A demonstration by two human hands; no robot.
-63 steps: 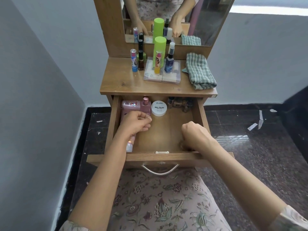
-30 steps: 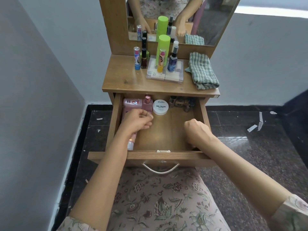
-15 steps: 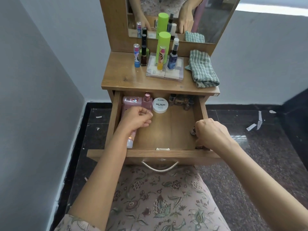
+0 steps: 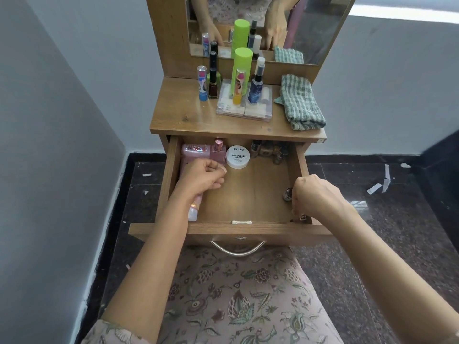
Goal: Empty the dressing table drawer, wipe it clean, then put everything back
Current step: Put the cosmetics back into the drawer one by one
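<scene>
Down at the drawer (image 4: 260,230), our right hand (image 4: 315,197) has slid from the front middle over to the right wall. It's curled tight, and we can't tell if it's got anything. Left hand (image 4: 201,180) hasn't budged and grips the tube (image 4: 193,211) on the left side. A bottle (image 4: 287,194) now shows just beside the right knuckles, so we're probably still emptying.

Grey-blue walls (image 4: 62,120) meet in corner — dark speckled polished floor (image 4: 409,219), white paper scraps (image 4: 374,188) at right.
</scene>
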